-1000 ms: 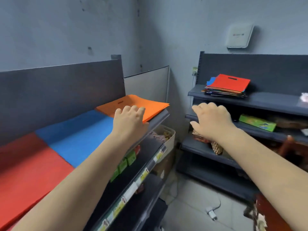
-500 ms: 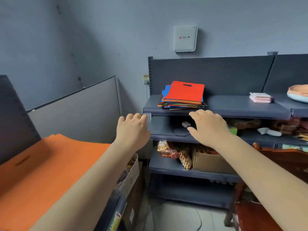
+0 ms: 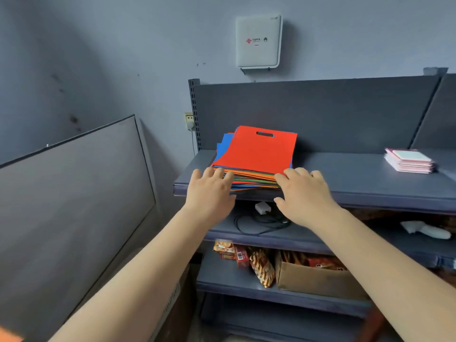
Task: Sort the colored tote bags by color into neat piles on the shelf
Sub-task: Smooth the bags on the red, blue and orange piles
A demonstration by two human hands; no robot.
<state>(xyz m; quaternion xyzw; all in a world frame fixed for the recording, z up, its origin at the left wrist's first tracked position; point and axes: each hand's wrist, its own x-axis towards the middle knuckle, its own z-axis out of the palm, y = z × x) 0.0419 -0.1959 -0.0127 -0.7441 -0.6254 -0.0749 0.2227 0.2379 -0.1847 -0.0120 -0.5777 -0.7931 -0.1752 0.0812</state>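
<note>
Centrally: mixed stack of flat, matte fabric tote bags (image 3: 254, 166), red rectangular bag with die-cut handle slot (image 3: 257, 150) on top; blue, orange, green edges fanned below. Stack sits on dark grey metal top shelf (image 3: 345, 178), front-left. Stack unsorted; judged plenty left to do. Left hand (image 3: 209, 191), fingers straight and slightly spread, at stack's near left corner; right hand (image 3: 303, 191), likewise relaxed, at near right corner; neither gripping. Pink-white booklet pile (image 3: 409, 160) well apart, right. White wall box (image 3: 257, 41) above.
</note>
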